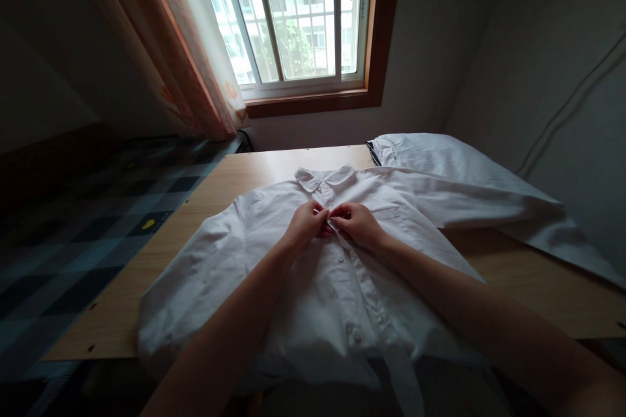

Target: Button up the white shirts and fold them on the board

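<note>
Pinching the white cotton shirt [317, 300] at its placket with left hand [304, 225] and right hand [360, 225] clamped tight; seemed light, limp.

Tally at the table

One white shirt [313, 287] with one collar [325, 177]; two hands, a left hand [306, 225] and a right hand [359, 223]; one wooden table [235, 182]; one further white garment [430, 150]; one window [293, 19]; one curtain [180, 45]
</note>
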`<state>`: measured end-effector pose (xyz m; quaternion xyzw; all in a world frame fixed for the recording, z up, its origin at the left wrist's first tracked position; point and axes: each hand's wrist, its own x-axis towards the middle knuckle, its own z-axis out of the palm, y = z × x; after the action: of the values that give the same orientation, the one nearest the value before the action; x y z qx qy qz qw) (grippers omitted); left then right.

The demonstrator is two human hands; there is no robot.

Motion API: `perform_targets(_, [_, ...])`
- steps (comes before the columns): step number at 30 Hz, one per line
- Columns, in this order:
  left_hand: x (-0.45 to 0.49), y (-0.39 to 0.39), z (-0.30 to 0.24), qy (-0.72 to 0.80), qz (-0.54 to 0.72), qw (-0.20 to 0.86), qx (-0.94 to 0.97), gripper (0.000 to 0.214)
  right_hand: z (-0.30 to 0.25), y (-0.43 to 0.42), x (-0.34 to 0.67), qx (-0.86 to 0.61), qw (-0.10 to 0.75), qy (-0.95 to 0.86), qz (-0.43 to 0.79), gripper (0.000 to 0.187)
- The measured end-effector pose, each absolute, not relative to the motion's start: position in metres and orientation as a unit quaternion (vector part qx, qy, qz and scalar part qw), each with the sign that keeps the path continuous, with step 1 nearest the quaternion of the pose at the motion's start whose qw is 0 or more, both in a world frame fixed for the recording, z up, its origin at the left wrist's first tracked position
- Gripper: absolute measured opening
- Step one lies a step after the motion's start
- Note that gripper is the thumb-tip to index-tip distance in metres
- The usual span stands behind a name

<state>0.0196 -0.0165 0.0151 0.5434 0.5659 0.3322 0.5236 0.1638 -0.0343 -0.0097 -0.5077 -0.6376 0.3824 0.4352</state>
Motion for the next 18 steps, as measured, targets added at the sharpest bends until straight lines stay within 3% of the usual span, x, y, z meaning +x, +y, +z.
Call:
perform_targets(9, [0.0162,-0.0168,0.0164,0.542,0.339,0.560,0.527,0.013,-0.0105,-0.0333,0.1670,-0.506,0.423,-0.635,0.402,0.008])
perform_targets(14, [0.0137,-0.0154,0.0132,0.530,0.342,0.570,0.526,0.016,-0.0134,-0.0281,0.1690,-0.483,0.416,-0.599,0.485,0.015])
perform_targets(18, [0.0137,-0.0162,0.0122,0.519,0.353,0.574,0.526,0.022,-0.0118,-0.0264,0.1678,-0.491,0.395,-0.618,0.470,0.019])
